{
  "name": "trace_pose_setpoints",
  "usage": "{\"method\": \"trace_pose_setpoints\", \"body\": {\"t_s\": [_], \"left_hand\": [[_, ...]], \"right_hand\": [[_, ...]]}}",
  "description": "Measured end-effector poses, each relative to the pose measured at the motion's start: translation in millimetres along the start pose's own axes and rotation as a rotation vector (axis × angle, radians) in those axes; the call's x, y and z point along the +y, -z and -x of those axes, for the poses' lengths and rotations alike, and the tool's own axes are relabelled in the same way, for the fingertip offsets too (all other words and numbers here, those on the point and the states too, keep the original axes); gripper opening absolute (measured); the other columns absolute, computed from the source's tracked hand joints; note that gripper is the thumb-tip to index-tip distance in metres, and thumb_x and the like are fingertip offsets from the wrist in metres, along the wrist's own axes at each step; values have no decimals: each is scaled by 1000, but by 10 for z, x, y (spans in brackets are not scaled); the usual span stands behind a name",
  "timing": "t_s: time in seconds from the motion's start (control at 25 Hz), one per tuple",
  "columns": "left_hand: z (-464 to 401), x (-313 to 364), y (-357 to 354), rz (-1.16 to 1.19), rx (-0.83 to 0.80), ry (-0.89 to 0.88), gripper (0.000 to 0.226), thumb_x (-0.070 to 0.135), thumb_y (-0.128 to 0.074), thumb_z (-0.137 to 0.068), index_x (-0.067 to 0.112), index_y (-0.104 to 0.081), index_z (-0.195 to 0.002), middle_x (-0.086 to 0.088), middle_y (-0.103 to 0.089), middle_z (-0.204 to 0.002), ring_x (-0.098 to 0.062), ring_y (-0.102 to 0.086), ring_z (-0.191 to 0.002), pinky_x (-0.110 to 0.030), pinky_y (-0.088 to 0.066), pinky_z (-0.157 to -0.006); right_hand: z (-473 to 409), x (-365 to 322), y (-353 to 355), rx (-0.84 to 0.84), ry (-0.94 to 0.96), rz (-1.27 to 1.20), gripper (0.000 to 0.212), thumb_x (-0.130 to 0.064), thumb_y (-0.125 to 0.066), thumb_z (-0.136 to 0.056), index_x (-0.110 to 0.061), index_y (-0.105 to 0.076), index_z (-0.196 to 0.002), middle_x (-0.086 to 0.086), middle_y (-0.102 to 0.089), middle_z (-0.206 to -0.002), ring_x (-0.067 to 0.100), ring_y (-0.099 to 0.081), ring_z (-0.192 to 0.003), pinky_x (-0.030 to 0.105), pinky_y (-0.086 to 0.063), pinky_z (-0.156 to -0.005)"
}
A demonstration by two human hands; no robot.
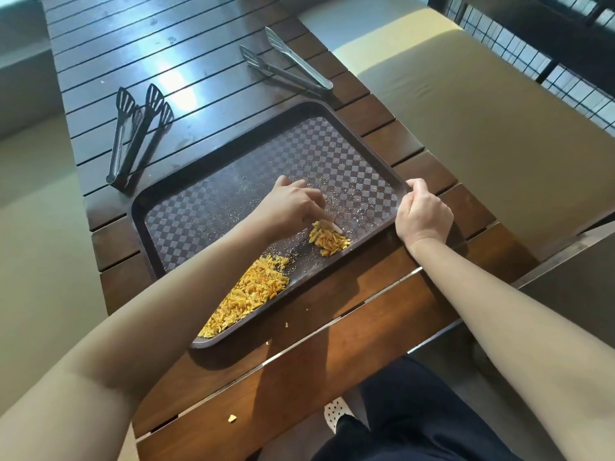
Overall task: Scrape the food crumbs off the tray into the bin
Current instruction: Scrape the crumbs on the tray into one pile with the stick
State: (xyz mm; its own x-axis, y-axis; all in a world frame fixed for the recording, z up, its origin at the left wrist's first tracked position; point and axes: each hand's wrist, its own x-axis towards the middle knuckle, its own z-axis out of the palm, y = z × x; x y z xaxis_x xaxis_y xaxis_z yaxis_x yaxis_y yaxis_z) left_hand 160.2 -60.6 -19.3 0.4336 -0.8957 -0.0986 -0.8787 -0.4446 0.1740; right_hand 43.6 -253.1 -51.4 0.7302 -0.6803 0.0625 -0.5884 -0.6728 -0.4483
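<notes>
A dark brown tray with a checkered bottom lies tilted across a slatted wooden table. A large pile of orange-yellow crumbs sits against its near rim, and a smaller pile lies further right. My left hand is over the tray, its fingers curled round a small pale scraper that touches the smaller pile. My right hand grips the tray's right corner rim. Fine specks are scattered over the tray's middle. No bin is in view.
Two dark tongs lie on the table left of the tray, a metal pair of tongs beyond its far corner. A few loose crumbs lie on the near slats. A tan cushioned bench runs along the right.
</notes>
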Motion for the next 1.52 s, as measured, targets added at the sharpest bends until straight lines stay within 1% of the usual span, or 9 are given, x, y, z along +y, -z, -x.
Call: {"method": "trace_pose_setpoints", "body": {"t_s": [0.16, 0.28, 0.44, 0.68, 0.88, 1.04, 1.2, 1.36, 1.52], "left_hand": [[-279, 91, 11, -1, 119, 170, 29, 26, -50, -94, 42, -61, -115, 12, -61, -116, -14, -47, -101, -33, -28, -84], [-479, 191, -68, 4, 79, 202, 33, 20, -49, -95, 40, -60, -118, 9, -60, -120, -17, -48, -106, -37, -31, -88], [-455, 292, -78, 5, 17, 72, 34, 17, -50, -93, 40, -61, -116, 10, -60, -119, -16, -49, -104, -35, -30, -84], [-26, 127, 47, -54, -74, -97, 29, 26, -53, -92, 43, -62, -113, 13, -62, -113, -13, -49, -102, -32, -25, -79], [-277, 169, 18, -54, 97, 69, 29, 30, -50, -94, 42, -59, -118, 11, -61, -117, -14, -49, -102, -32, -28, -81], [-609, 312, -142, -125, 96, 123, 36, 20, -48, -95, 40, -55, -124, 6, -58, -120, -20, -49, -106, -36, -34, -88], [-544, 338, -86, -73, 27, -14, 38, 15, -48, -94, 40, -59, -119, 9, -58, -119, -17, -48, -103, -34, -31, -84], [-208, 194, -40, -74, -2, -132, 30, 21, -55, -91, 39, -63, -114, 10, -62, -113, -18, -50, -101, -32, -25, -78], [124, 75, -13, -114, -11, -179, 28, 20, -63, -86, 40, -67, -105, 10, -66, -107, -18, -53, -96, -32, -25, -76]], "right_hand": [[-7, -1, 3, 1, -13, 3, 35, -13, -32, -97, -10, -55, -123, 21, -70, -98, 40, -63, -92, 38, -46, -79], [0, 1, 2, 10, -4, 2, 35, -13, -32, -97, -10, -56, -122, 20, -70, -99, 39, -63, -92, 37, -47, -78], [10, 6, 2, 20, 7, 2, 35, -14, -32, -98, -9, -56, -123, 19, -70, -99, 39, -64, -92, 37, -48, -79], [3, 5, -6, 12, 2, 8, 35, -14, -32, -98, -9, -55, -123, 20, -70, -98, 40, -63, -92, 41, -48, -81], [3, 0, -3, 7, -3, 8, 35, -15, -31, -98, -10, -54, -124, 18, -70, -99, 37, -64, -92, 41, -50, -84], [13, 1, 11, -2, 7, 7, 35, -17, -30, -99, -11, -53, -125, 16, -70, -102, 35, -64, -94, 37, -49, -82], [6, 5, 11, -1, 6, 6, 35, -17, -30, -99, -10, -54, -124, 17, -69, -104, 37, -63, -95, 36, -48, -82], [9, 5, -10, 20, 14, 1, 49, -23, -21, -91, -10, -55, -123, 19, -70, -100, 39, -63, -92, 36, -47, -79], [-9, 23, -12, 1, -1, -4, 36, -15, -30, -97, -10, -54, -123, 19, -70, -103, 39, -62, -94, 37, -46, -81]]}}
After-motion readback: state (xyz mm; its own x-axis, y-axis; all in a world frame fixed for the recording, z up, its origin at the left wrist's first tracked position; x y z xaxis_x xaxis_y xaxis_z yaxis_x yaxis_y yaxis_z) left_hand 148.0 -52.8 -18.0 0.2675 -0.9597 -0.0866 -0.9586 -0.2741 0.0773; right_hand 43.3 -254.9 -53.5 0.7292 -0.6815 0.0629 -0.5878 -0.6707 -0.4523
